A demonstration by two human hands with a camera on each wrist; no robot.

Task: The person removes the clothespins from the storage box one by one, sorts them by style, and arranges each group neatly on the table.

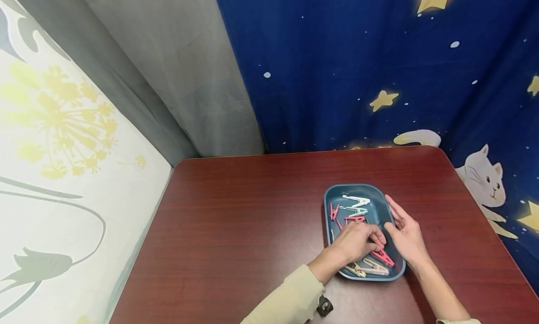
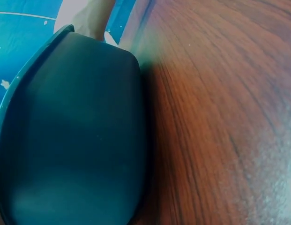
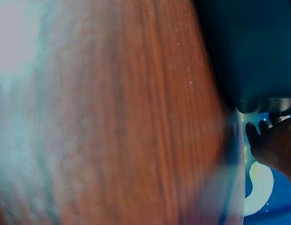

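Observation:
A dark teal tray [image 1: 357, 187] holds several clothespins. My left hand [image 1: 357, 240] reaches inside it and pinches a pink clothespin [image 1: 383, 257] near the tray's right side. Wooden-coloured clothespins [image 1: 375, 268] lie by the near end, and white clothespins [image 1: 357, 201] lie at the far end. Holding the tray's right rim, my right hand [image 1: 406, 239] has its thumb over the edge and its fingers along the outside. In the left wrist view, the tray's outer wall [image 2: 84, 131] fills much of the frame, with the right forearm [image 2: 86, 18] behind it.
Under the tray is a reddish-brown wooden table [image 1: 240, 221]. A blue curtain [image 1: 337, 71] with stars and a grey curtain [image 1: 189, 71] hang behind it. At left stands a white patterned panel [image 1: 118, 188].

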